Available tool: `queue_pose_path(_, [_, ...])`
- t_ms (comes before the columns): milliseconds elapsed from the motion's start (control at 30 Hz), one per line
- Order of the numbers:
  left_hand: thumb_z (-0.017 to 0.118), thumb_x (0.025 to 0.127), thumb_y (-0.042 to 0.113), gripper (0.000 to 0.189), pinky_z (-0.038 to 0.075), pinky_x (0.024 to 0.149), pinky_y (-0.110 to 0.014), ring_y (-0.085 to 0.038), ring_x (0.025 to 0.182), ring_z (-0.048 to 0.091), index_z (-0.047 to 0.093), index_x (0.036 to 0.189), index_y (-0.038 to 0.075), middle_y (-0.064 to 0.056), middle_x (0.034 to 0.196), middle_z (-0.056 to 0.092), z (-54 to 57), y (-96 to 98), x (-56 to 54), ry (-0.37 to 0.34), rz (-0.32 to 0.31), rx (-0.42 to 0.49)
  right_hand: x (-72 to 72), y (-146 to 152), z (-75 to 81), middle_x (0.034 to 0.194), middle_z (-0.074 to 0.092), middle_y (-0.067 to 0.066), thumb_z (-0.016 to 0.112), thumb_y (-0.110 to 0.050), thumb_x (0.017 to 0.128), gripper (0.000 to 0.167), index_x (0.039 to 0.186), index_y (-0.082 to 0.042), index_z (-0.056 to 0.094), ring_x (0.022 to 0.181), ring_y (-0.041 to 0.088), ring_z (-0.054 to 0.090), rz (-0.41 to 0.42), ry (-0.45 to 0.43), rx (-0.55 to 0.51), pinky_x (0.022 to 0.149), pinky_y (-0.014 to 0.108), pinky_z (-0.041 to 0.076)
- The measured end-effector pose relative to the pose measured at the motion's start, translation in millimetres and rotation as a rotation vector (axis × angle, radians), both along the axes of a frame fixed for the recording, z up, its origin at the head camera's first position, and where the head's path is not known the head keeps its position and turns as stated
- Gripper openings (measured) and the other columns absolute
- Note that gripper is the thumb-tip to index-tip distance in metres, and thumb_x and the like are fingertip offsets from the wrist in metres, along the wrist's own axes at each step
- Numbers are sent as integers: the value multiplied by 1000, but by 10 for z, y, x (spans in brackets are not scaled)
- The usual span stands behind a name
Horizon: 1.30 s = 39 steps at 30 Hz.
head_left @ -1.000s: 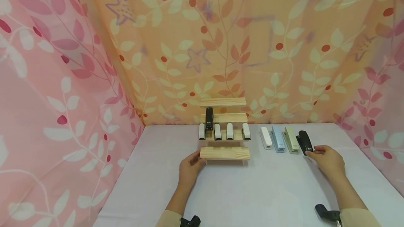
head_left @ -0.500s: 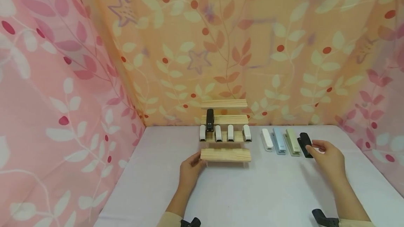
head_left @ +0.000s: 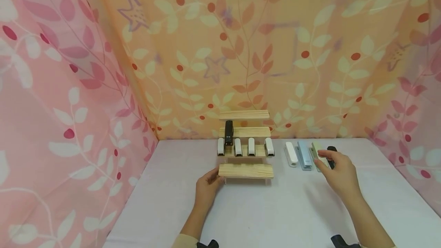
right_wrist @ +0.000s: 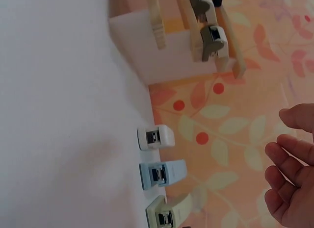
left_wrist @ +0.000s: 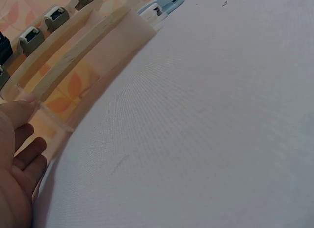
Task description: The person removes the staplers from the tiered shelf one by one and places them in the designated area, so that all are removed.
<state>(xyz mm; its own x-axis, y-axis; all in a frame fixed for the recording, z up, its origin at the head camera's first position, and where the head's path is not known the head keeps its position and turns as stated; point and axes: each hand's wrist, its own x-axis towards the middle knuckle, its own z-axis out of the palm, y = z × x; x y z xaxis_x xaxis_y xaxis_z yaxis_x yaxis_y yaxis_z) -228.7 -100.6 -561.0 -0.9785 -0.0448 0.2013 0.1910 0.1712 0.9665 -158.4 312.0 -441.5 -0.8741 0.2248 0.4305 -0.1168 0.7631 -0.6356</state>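
Note:
My left hand (head_left: 206, 190) holds the left end of a tiered wooden display rack (head_left: 246, 171), its thumb at the lowest board in the left wrist view. Several small white staplers (head_left: 251, 146) stand on the second tier, and a black stapler (head_left: 229, 133) sits one tier higher at the left. My right hand (head_left: 339, 171) hovers with loosely bent fingers over a green stapler (head_left: 316, 148), holding nothing in the right wrist view. Behind that hand a black stapler (head_left: 332, 149) is mostly hidden. Left of the green one lie a light blue stapler (head_left: 304, 156) and a white stapler (head_left: 291, 154).
A white cloth covers the table (head_left: 262, 213). An orange patterned curtain (head_left: 193, 75) hangs behind it, with a pink curtain (head_left: 86, 133) at the left. The top board (head_left: 244, 115) of the rack stands close to the back curtain.
My right hand has let go of the black stapler at the row's right end and moved left over the green stapler. The left hand stays at the rack.

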Motion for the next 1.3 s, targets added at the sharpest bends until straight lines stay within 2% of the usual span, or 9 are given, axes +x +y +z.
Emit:
queue_pose_path(100, [84,86,27,48,57,99,-28,-22,122,66,71,130,15,-5,130,71,8,8,11,-1,-1,-12,24,-108,28,122,66,25,75,-29,96,43,127,0,67,112,43,55,24,5,10,86,58,47])
queue_pose_path(233, [84,86,29,47,57,99,-29,-21,121,67,71,130,15,-5,130,71,22,7,10,-8,8,-29,23,-268,83,122,67,22,76,-29,95,42,126,-2,68,113,41,55,58,5,15,83,55,48])
queue_pose_path(400, [84,85,30,48,57,99,-30,-21,121,67,71,129,17,-3,129,71,40,-5,-9,-10,15,-32,-78,-544,188,124,67,19,77,-30,94,41,126,-6,68,119,40,54,96,11,32,92,64,46])
queue_pose_path(433, [84,86,29,48,57,100,-29,-21,121,67,71,129,16,-4,129,71,47,-6,-10,-8,17,-37,-106,-604,209,124,67,19,77,-29,94,41,127,-6,68,121,41,54,109,12,27,97,67,44])
queue_pose_path(567, [85,85,26,47,57,100,-30,-20,121,67,72,129,16,-3,129,72,45,1,-8,-11,16,-26,-215,-826,271,124,69,16,79,-26,92,42,127,-6,69,122,39,55,173,62,30,105,64,43])
queue_pose_path(767, [84,86,22,45,56,101,-30,-21,121,66,71,129,15,-3,129,72,35,6,4,-16,9,-27,-350,-1116,385,124,71,13,82,-23,89,43,127,-7,69,123,36,56,242,120,32,104,60,44])
queue_pose_path(1000, [84,86,21,46,57,98,-26,-20,120,67,71,130,14,-4,130,71,47,-7,4,-18,7,-21,-508,-1374,506,129,69,13,83,-27,89,46,129,-8,68,130,39,53,309,102,8,110,63,40])
queue_pose_path(1300, [84,86,23,47,57,98,-25,-22,120,67,71,130,13,-6,131,71,68,-1,13,-26,-5,-10,-755,-1646,535,130,70,12,81,-28,90,48,132,-8,67,132,36,50,355,26,-25,111,62,42])
